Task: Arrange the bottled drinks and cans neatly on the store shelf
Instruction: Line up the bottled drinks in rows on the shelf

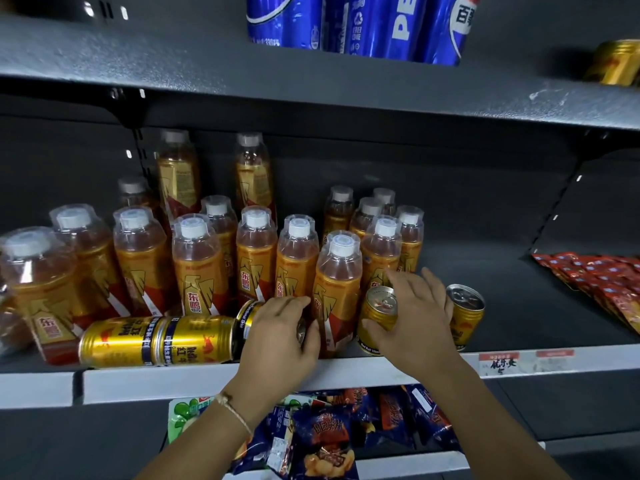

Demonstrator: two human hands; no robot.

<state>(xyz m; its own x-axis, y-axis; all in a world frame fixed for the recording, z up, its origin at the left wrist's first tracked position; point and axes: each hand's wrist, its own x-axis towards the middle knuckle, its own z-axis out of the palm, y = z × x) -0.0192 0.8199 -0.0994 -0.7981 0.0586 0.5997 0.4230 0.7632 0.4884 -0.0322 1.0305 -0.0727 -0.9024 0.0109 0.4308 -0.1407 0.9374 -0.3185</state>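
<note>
Bare shelf floor (502,306) lies open at centre right of the frame, between the upright gold can (465,315) and the red packets (602,282). At left, packed bottles (201,261) and two lying cans (156,341) block the front edge.

Left hand (280,332) and right hand (414,313) curled, gripping.

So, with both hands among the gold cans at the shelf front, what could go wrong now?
1. The two lying cans rest on their sides along the shelf edge; a nudge from the left hand might roll them off.
2. The right hand holds an upright can close against the front bottle; a push there may tip it into the others.
</note>
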